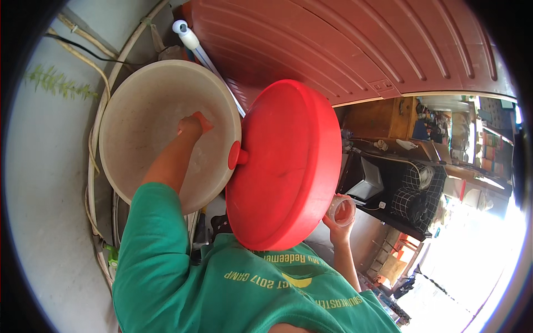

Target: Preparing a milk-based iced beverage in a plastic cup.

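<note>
My left hand (189,126) reaches down inside a large pale plastic tub (137,100), its fingers closed on a small orange object (203,121). Whether that is a scoop or a cloth, I cannot tell. A big round red plastic lid (279,166) stands tilted on edge between the tub and my right arm. Its knob (235,155) overlaps the tub's rim. On the lid's far right side, my right hand (340,234) grips a clear plastic cup (344,211). The lid's edge covers part of that hand.
A white pipe (200,52) slants behind the tub, by a brown ribbed panel (333,45). Cream conduit (96,125) runs along the left wall (46,166). To the right are a wooden cabinet (374,118), a black table (391,175) and a grey box-like object (368,179).
</note>
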Motion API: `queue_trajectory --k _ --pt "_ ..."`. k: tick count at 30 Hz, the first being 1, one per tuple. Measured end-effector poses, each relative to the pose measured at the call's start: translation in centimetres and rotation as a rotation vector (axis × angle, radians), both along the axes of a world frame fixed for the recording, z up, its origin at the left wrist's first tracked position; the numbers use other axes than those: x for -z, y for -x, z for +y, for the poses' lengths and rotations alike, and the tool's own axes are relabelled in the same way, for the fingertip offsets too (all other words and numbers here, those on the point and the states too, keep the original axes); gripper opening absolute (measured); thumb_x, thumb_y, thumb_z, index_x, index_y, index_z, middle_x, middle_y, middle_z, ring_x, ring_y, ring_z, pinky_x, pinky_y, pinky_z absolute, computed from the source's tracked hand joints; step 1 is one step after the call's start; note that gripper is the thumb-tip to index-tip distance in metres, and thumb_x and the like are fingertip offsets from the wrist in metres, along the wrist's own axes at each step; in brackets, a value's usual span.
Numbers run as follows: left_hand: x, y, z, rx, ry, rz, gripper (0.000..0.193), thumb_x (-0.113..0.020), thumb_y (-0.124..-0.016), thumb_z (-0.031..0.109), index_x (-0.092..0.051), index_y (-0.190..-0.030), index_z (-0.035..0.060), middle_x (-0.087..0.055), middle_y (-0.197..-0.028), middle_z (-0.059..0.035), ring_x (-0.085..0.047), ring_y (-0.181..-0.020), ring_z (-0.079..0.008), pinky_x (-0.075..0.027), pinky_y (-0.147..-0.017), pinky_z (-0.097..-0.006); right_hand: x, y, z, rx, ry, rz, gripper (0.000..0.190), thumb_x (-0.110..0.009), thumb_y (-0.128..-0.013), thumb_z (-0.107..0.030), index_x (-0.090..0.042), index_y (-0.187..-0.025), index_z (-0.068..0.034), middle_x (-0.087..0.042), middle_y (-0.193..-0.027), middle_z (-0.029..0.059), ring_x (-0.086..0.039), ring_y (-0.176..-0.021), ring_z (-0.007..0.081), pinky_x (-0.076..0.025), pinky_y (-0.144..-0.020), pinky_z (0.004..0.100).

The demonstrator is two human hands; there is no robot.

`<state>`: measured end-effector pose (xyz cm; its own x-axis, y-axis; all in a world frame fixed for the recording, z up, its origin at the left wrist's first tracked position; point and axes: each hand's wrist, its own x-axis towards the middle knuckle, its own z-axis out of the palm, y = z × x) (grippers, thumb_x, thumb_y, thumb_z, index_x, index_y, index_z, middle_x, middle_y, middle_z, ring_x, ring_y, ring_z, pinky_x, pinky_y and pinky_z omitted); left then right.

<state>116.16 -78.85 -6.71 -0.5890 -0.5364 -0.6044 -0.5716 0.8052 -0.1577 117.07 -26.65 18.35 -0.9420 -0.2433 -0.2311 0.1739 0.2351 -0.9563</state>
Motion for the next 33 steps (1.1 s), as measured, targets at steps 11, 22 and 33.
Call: queue_trajectory --k 11,22,33 --pt "-4.7 4.1 2.0 0.013 -0.036 -0.117 0.037 -0.068 -0.088 0.034 -0.074 -0.115 0.0094 -0.075 -0.110 -0.0089 -0.074 -0.099 -0.0283 -0.062 -0.076 -0.0413 0.8 -0.1 0.2 -0.034 -0.037 0.038 0.081 -0.083 -0.065 0.010 -0.047 -0.136 -0.005 -0.051 -0.137 0.0092 -0.051 -0.128 0.0215 -0.042 -0.109 0.0410" --pt "1.5 -0.2 0.4 0.110 0.042 -0.056 0.019 -0.068 -0.084 0.016 -0.077 -0.098 0.0080 -0.077 -0.098 -0.0143 -0.076 -0.087 -0.0336 -0.063 -0.065 -0.0485 0.8 -0.9 0.1 -0.017 -0.032 -0.005 0.081 -0.084 -0.065 0.009 -0.047 -0.136 -0.004 -0.052 -0.137 0.0103 -0.051 -0.128 0.0221 -0.043 -0.109 0.0408" --pt "3.8 0.6 -5.2 -0.007 0.075 0.057 0.023 -0.068 -0.089 0.025 -0.076 -0.105 0.0102 -0.074 -0.110 -0.0091 -0.075 -0.094 -0.0272 -0.060 -0.069 -0.0418 1.2 -1.0 -0.4 -0.057 -0.022 -0.029 0.081 -0.084 -0.065 0.008 -0.047 -0.136 -0.004 -0.053 -0.138 0.0104 -0.053 -0.126 0.0218 -0.043 -0.108 0.0390"
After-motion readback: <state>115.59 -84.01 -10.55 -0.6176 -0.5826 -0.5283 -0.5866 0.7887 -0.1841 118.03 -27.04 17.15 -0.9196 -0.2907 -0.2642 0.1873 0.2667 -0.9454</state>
